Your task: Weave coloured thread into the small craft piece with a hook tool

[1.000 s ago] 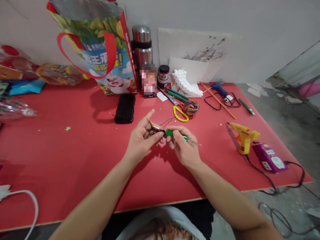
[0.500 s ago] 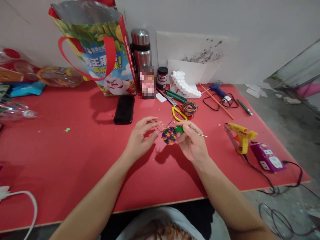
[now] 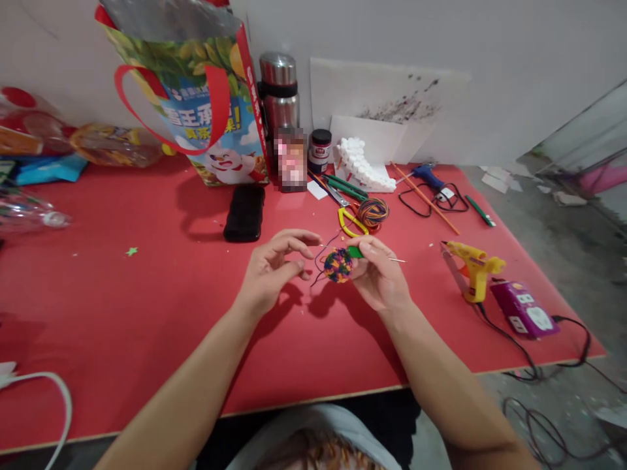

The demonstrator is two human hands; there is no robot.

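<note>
Between the thumb and fingers of my right hand is a crochet hook with a green handle, its metal shaft pointing right. The same hand grips the edge of a small round crocheted piece in purple, orange, green and pink. Just left of it, my left hand hovers with fingers apart and nothing visible between them. A loose dark strand of yarn curves beside the piece. Beyond my hands lies a multicoloured yarn ball, next to yellow-handled scissors.
On the red table, a black case lies left of the scissors. A yellow glue gun and a purple power strip with cords occupy the right side. A printed bag, a steel flask and a white model stand behind.
My left hand has drawn slightly away from the crocheted piece, its fingers parting. The piece has shifted a little to the right and faces up more; the yarn strand hangs loose.
</note>
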